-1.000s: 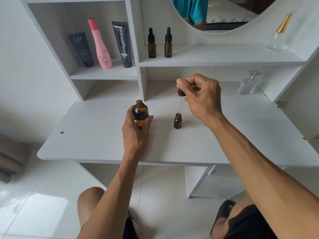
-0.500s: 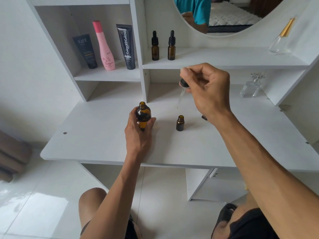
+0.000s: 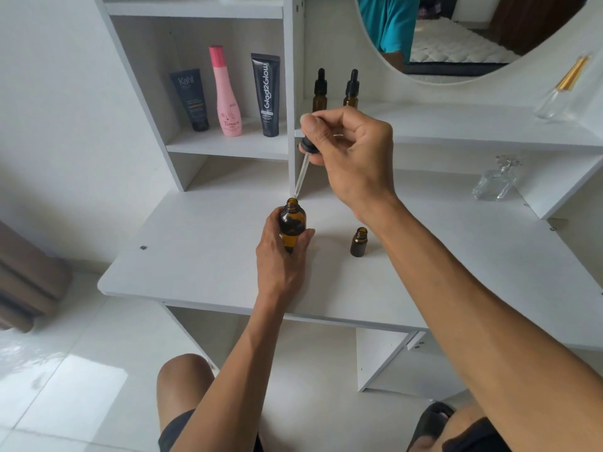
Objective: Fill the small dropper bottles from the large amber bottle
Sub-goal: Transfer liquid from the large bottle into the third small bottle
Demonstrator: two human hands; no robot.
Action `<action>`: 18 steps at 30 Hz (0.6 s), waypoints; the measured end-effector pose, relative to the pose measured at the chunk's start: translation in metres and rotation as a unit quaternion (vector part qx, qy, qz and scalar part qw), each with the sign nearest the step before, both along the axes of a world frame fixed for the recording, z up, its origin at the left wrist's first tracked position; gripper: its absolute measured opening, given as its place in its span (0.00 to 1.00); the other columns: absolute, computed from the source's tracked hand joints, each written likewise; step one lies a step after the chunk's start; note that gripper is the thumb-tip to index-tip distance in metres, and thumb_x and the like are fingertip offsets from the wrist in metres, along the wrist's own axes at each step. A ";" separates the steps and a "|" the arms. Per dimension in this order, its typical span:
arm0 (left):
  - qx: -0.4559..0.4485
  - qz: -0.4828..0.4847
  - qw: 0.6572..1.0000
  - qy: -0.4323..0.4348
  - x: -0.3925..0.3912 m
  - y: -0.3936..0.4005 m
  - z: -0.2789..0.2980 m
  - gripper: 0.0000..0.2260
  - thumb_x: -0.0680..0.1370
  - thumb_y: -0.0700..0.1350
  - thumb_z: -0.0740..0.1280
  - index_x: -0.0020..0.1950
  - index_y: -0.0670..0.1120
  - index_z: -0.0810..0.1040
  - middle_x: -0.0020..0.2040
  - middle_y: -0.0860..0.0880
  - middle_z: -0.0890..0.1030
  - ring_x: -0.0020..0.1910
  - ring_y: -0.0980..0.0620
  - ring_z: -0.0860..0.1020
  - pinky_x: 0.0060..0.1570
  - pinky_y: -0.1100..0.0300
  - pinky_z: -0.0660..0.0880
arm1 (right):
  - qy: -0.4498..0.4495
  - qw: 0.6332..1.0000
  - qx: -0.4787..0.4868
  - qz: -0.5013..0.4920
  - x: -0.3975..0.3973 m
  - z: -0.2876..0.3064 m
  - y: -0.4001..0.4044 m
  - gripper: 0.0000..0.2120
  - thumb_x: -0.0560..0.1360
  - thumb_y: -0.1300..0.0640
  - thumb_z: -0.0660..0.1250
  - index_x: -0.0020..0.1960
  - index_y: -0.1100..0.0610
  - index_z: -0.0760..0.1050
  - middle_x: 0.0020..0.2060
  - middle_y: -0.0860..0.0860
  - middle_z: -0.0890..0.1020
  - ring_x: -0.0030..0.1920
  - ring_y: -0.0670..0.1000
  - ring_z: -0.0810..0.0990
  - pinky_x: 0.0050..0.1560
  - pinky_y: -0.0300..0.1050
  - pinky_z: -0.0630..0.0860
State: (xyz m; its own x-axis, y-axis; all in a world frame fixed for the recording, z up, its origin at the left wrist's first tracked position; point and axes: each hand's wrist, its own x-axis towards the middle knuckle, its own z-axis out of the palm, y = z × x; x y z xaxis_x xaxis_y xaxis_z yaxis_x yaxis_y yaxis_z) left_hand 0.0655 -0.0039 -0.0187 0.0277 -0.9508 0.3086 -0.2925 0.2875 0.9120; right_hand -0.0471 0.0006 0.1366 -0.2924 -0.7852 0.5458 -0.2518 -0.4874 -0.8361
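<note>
My left hand (image 3: 280, 259) grips the large amber bottle (image 3: 292, 221), which stands uncapped on the white desk (image 3: 202, 256). My right hand (image 3: 352, 158) pinches a dropper (image 3: 305, 161) by its black bulb. The glass tube slants down and its tip hangs just above the large bottle's mouth. A small amber bottle (image 3: 358, 242) stands open on the desk to the right of the large one, under my right forearm. Two capped dropper bottles (image 3: 336, 89) stand on the shelf behind my right hand.
Left shelf holds a dark tube (image 3: 191, 99), a pink bottle (image 3: 226, 93) and a black tube (image 3: 267, 94). A clear glass bottle (image 3: 494, 181) sits at the desk's back right, another with a gold neck (image 3: 563, 89) on the shelf above. A mirror (image 3: 456, 34) hangs behind.
My right hand has carried the dropper from above the small bottle leftward to above the large bottle's mouth. My left hand kept holding the large bottle.
</note>
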 end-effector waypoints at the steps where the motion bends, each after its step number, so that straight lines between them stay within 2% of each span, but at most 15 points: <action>1: 0.002 0.000 1.000 0.001 0.000 0.000 0.000 0.21 0.77 0.50 0.72 0.67 0.58 0.69 0.55 0.56 0.80 0.50 0.52 0.82 0.54 0.52 0.79 | -0.002 1.000 0.003 0.001 0.001 -0.001 -0.001 0.05 0.76 0.57 0.73 0.48 0.58 0.83 0.39 0.51 0.86 0.40 0.51 0.87 0.42 0.50 0.85; 4: 0.002 -0.001 1.000 0.006 0.000 0.000 0.000 0.21 0.77 0.50 0.72 0.67 0.60 0.69 0.55 0.56 0.81 0.50 0.52 0.82 0.55 0.50 0.79 | -0.002 1.000 0.015 0.000 0.004 -0.003 -0.004 0.05 0.76 0.57 0.73 0.48 0.59 0.83 0.38 0.50 0.86 0.40 0.50 0.87 0.42 0.48 0.85; 10: -0.003 -0.006 1.000 0.009 0.001 0.000 0.000 0.21 0.77 0.50 0.73 0.67 0.58 0.70 0.55 0.56 0.81 0.50 0.52 0.82 0.53 0.52 0.79 | 0.051 0.998 0.043 -0.007 0.008 -0.020 -0.013 0.07 0.76 0.54 0.73 0.49 0.58 0.83 0.39 0.50 0.86 0.41 0.48 0.87 0.45 0.52 0.85; 12: -0.004 -0.008 1.000 0.009 0.001 0.000 0.001 0.21 0.77 0.49 0.73 0.67 0.57 0.70 0.56 0.55 0.81 0.49 0.53 0.82 0.53 0.53 0.79 | 0.074 0.996 0.055 -0.012 0.009 -0.029 -0.014 0.07 0.76 0.54 0.73 0.47 0.58 0.84 0.38 0.50 0.86 0.40 0.47 0.86 0.45 0.50 0.85; 15: -0.007 -0.014 1.000 0.010 0.001 0.001 0.002 0.20 0.78 0.48 0.72 0.67 0.56 0.70 0.56 0.55 0.81 0.50 0.55 0.81 0.52 0.57 0.79 | 0.082 0.993 0.080 0.001 0.011 -0.044 -0.014 0.07 0.76 0.55 0.74 0.47 0.60 0.84 0.38 0.52 0.86 0.38 0.48 0.86 0.44 0.42 0.84; 18: -0.006 -0.017 1.000 0.010 0.002 0.002 0.003 0.21 0.78 0.46 0.72 0.68 0.54 0.70 0.55 0.55 0.80 0.50 0.57 0.81 0.51 0.62 0.77 | 0.096 0.990 0.100 -0.003 0.012 -0.057 -0.014 0.07 0.75 0.54 0.74 0.45 0.58 0.84 0.37 0.50 0.86 0.39 0.48 0.85 0.45 0.40 0.83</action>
State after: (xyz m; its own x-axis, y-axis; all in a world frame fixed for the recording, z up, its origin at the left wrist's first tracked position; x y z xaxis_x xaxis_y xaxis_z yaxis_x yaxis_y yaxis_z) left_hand 0.0671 -0.0021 -0.0152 0.0023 -0.9476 0.3195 -0.2639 0.3076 0.9142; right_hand -0.0350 -0.0135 0.0793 -0.2036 -0.8819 0.4252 -0.4178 -0.3145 -0.8524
